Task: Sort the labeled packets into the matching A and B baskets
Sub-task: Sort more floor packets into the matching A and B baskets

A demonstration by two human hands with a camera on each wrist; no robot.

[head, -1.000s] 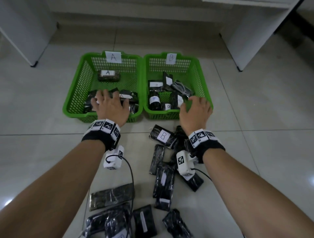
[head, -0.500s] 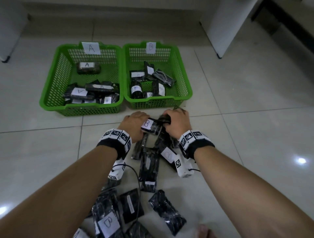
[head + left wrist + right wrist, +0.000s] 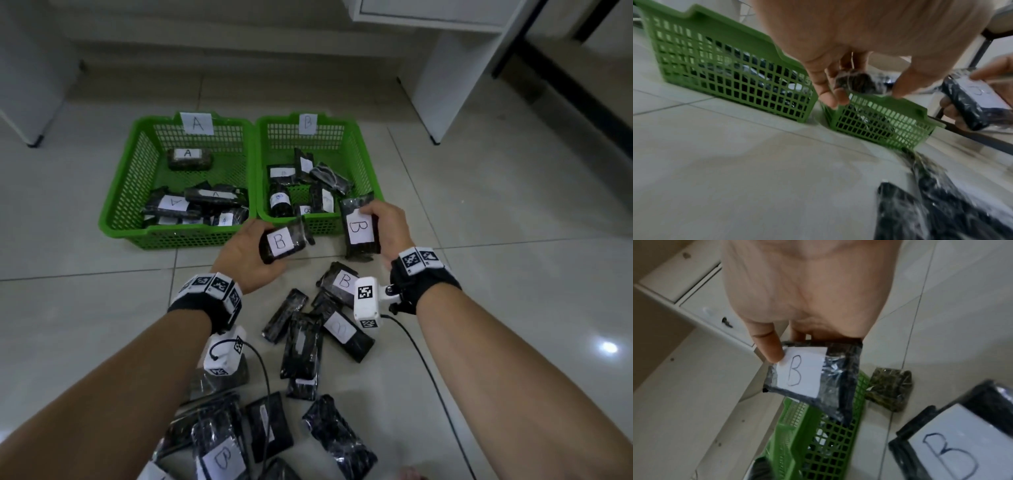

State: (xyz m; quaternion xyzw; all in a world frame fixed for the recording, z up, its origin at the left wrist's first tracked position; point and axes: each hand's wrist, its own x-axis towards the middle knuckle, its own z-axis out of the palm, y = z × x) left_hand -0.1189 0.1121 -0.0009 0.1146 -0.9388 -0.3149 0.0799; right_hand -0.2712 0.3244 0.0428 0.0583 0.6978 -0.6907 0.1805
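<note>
Each hand holds one black packet with a white B label, both lifted off the floor in front of the two green baskets. The left hand [image 3: 248, 251] curls its fingers round a short packet [image 3: 282, 241], which lies across the palm with the label up, before the gap between the baskets. The right hand [image 3: 385, 228] grips a longer packet [image 3: 359, 229] by its side, thumb pressed near the label; this packet stands nearly upright over the near right corner of the B basket [image 3: 363, 164]. The A basket [image 3: 116, 209] sits just left of it, the two touching or nearly so.

Inside the A basket one A-labelled packet lies alone at the back and several more are bunched at the front; their exact number cannot be told. The B basket holds a cluster of at least six. On the tiled floor [image 3: 85, 325] between the forearms lies a loose pile [image 3: 301, 346] of roughly a dozen more, three showing a B.
</note>
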